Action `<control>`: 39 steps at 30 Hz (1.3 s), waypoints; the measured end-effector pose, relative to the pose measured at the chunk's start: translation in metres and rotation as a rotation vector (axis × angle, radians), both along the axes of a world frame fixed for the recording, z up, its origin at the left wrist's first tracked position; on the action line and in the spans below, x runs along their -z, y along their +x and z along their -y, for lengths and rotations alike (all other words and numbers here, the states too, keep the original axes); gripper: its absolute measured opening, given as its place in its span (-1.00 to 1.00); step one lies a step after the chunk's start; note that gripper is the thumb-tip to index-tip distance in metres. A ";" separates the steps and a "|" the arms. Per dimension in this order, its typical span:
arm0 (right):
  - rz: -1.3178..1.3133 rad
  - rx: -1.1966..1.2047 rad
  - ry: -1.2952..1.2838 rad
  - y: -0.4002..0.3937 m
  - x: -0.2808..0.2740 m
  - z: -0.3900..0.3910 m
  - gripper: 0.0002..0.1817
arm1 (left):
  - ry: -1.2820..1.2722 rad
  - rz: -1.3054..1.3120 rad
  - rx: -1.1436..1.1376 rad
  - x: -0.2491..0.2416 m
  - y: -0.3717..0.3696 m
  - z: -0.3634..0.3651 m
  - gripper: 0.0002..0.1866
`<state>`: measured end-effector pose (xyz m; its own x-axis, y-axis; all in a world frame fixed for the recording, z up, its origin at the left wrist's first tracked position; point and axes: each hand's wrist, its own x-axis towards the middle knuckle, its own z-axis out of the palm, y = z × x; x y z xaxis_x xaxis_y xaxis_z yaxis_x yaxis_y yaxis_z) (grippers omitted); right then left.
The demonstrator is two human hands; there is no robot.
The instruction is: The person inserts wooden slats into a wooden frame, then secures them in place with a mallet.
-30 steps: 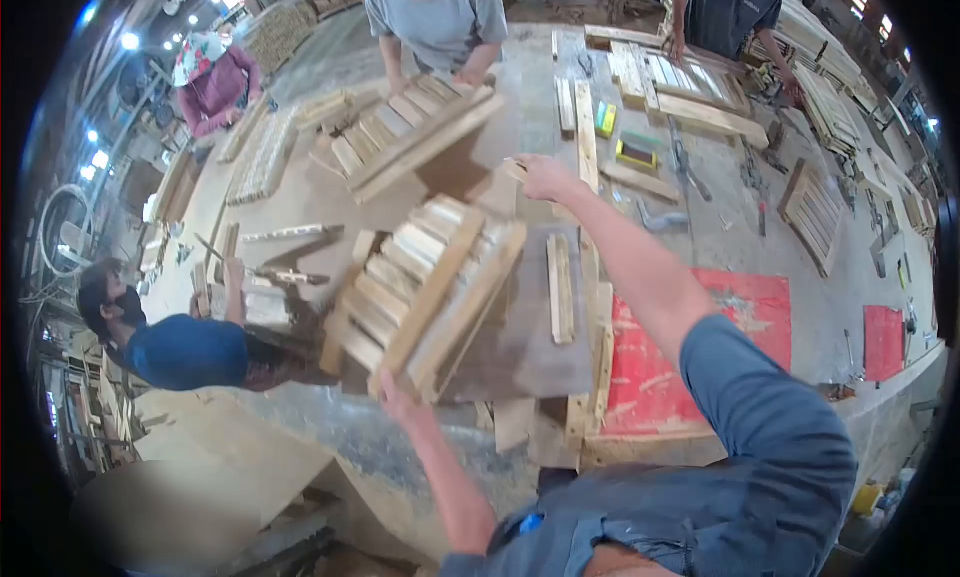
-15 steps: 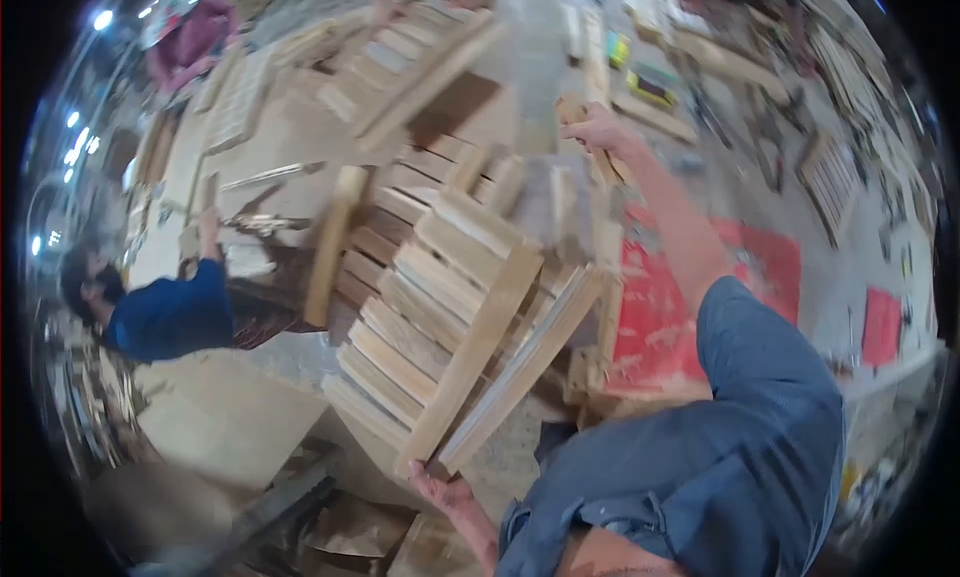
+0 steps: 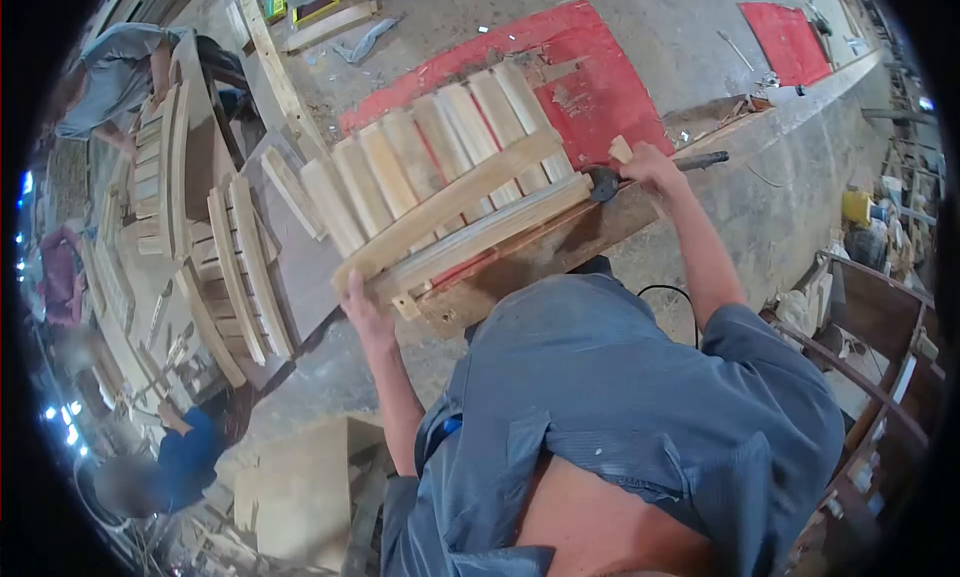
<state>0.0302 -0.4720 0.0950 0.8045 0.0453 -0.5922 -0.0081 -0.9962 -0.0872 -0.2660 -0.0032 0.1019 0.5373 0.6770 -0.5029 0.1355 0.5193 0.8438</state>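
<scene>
A slatted wooden panel [image 3: 455, 192], with pale slats joined to long rails, lies slantwise on a wooden bench [image 3: 540, 267] in front of me. My left hand [image 3: 368, 312] is closed around the near left end of its rail. On the other side, my right hand [image 3: 650, 169] is closed on a short piece of wood [image 3: 621, 149] that sticks out above the fingers; its full shape is hidden. Just beside that hand, a dark metal clamp-like bar [image 3: 705, 161] with a rounded black part [image 3: 604, 184] sits near the panel's right end.
Red sheets [image 3: 610, 97] lie on the floor beyond the bench. More slatted panels [image 3: 235, 267] stand on a board at left, where a co-worker in blue [image 3: 190, 457] and another in grey [image 3: 125, 77] work. A brown metal frame [image 3: 880, 347] stands at right.
My view has swung to the right. The panel, with my left hand still on it, has come onto the bench by the red sheet. My right hand has drawn nearer the panel's right end.
</scene>
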 end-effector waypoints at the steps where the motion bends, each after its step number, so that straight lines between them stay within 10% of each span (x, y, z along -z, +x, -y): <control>1: -0.399 0.007 0.063 0.009 -0.013 0.009 -0.34 | 0.013 -0.006 -0.012 0.008 0.010 0.006 -0.60; 5: -0.047 -0.399 0.355 0.011 0.035 0.085 -0.44 | -0.095 0.045 -0.020 0.053 0.014 0.021 -0.56; 12: 0.088 -0.171 0.294 0.106 0.001 0.173 -0.50 | 0.207 -0.094 0.124 0.090 0.008 0.038 -0.52; 15: -0.130 0.027 0.158 0.120 -0.028 0.156 -0.49 | -0.034 -0.125 -0.025 0.065 0.016 0.047 -0.52; 17: 0.094 -0.046 0.179 0.131 -0.043 0.134 -0.47 | 0.278 -0.609 0.506 0.028 0.029 0.039 -0.57; 21: 0.266 -0.379 0.642 0.137 -0.038 0.063 -0.57 | 1.120 -0.873 0.313 -0.044 0.078 0.104 -0.60; 24: 0.149 -0.601 0.777 0.102 -0.023 -0.049 -0.58 | 1.368 -0.535 0.484 -0.005 0.108 0.125 -0.54; 26: 0.015 -0.848 0.299 0.068 0.016 -0.102 -0.57 | 1.403 -0.469 0.663 0.017 0.122 0.138 -0.57; 29: 0.066 -1.049 0.242 0.038 0.038 -0.112 -0.50 | 1.370 -0.371 0.711 0.028 0.127 0.142 -0.59; 39: 0.422 -0.463 0.157 0.159 0.072 -0.055 -0.45 | 1.087 -0.310 1.066 0.057 0.108 0.172 -0.71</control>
